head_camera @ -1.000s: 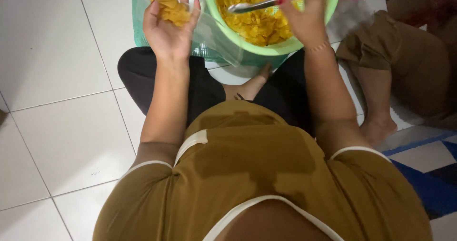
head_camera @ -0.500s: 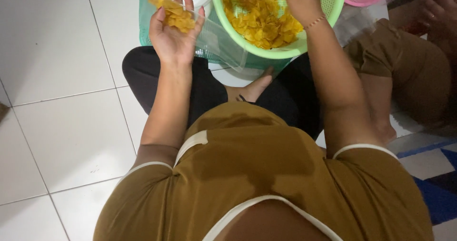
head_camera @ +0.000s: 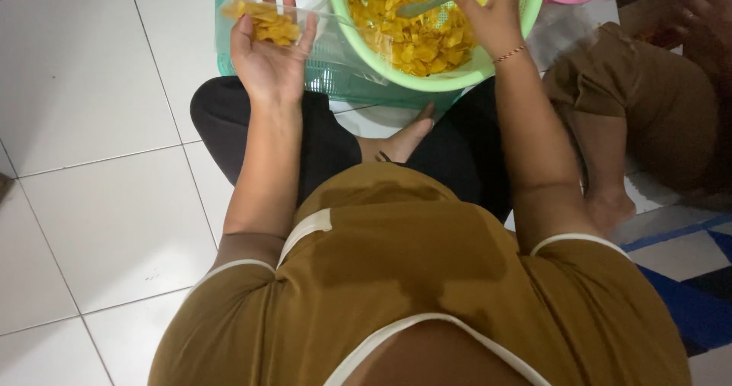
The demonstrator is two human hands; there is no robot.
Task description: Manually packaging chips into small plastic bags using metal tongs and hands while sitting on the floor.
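My left hand (head_camera: 268, 54) cups clear bag (head_camera: 305, 24) of yellow chips (head_camera: 267, 21), fingers curled round it; right hand (head_camera: 488, 20) clamped on metal spoon (head_camera: 427, 3), scooping from green bowl (head_camera: 427, 81); next, careful tip into bag.

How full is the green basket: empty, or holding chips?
Holding chips: yellow chips pile inside the green basket, where the right hand holds a metal utensil.
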